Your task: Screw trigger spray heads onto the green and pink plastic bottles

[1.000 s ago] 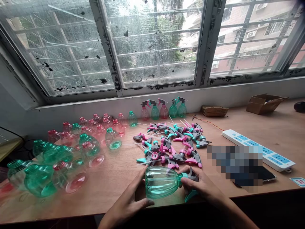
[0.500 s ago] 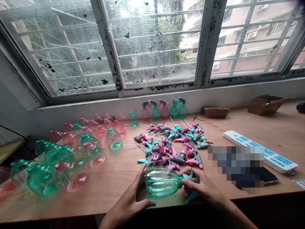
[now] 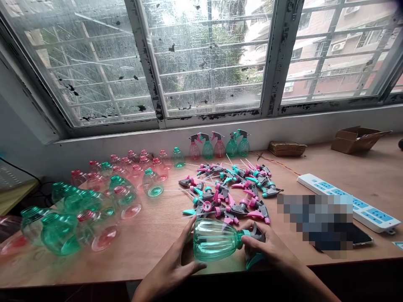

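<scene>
At the front edge of the wooden surface (image 3: 132,262), a green bottle (image 3: 215,240) is held on its side, base to the left and neck to the right, with a grey and turquoise spray head (image 3: 260,233) at its neck. The right hand (image 3: 269,247) has its thumb and fingers clamped on the neck and spray head. The left hand (image 3: 168,264) opens around the base, thumb and fingers apart; whether any finger touches the plastic I cannot tell.

A small printed card (image 3: 399,244) sits near the front right corner, cut off by the view, its print unreadable. Further in, a dark phone (image 3: 362,235) lies partly under pixelation, and a white power strip (image 3: 362,205) slants behind it along the right side; any marking on its blue panels is too small to read.

Just beyond the held bottle, loose pink, turquoise and grey sprayers (image 3: 242,205) pile up at the middle. Uncapped green and pink bottles (image 3: 61,237) crowd the left side; a broad strip of wood separates them from the left hand.

Along the rear edge stand five bottles with sprayers (image 3: 219,149), then a flat carton (image 3: 287,149) and an open carton (image 3: 354,142) toward the rear right, below barred windows (image 3: 201,67).
</scene>
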Action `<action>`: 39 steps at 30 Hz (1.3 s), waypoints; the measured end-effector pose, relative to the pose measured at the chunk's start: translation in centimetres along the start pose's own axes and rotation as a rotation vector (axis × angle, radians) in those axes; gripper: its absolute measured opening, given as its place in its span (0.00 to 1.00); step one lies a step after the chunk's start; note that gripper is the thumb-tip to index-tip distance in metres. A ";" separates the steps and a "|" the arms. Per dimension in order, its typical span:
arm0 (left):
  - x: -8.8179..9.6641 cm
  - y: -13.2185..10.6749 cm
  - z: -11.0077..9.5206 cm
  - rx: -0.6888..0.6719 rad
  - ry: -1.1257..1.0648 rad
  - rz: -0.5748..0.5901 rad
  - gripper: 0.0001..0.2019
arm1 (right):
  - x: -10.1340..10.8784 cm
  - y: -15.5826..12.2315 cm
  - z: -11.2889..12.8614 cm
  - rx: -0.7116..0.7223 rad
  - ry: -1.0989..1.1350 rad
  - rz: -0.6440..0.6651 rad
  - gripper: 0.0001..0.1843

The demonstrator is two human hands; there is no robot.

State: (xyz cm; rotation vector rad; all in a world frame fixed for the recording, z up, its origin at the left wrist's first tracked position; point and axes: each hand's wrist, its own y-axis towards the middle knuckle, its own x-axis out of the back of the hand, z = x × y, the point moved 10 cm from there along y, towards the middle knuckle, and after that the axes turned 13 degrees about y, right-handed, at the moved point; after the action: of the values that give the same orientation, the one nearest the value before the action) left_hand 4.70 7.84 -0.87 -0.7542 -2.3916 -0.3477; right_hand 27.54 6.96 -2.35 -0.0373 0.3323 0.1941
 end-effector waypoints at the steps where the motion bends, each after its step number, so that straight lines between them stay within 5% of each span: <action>1: 0.1 0.0 0.0 0.013 0.006 -0.001 0.50 | 0.0 0.0 0.1 0.002 0.001 0.000 0.20; 33: 0.0 0.4 -0.3 0.011 -0.027 0.001 0.46 | 0.0 0.1 0.0 0.013 -0.020 0.016 0.20; 39: 0.1 0.3 0.0 0.044 -0.026 -0.001 0.54 | 0.1 0.1 0.2 0.032 -0.057 0.003 0.20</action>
State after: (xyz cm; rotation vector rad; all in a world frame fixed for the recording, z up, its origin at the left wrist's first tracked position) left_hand 4.84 8.10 -0.80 -0.7412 -2.4162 -0.2865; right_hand 27.68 7.12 -2.17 0.0002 0.2783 0.1927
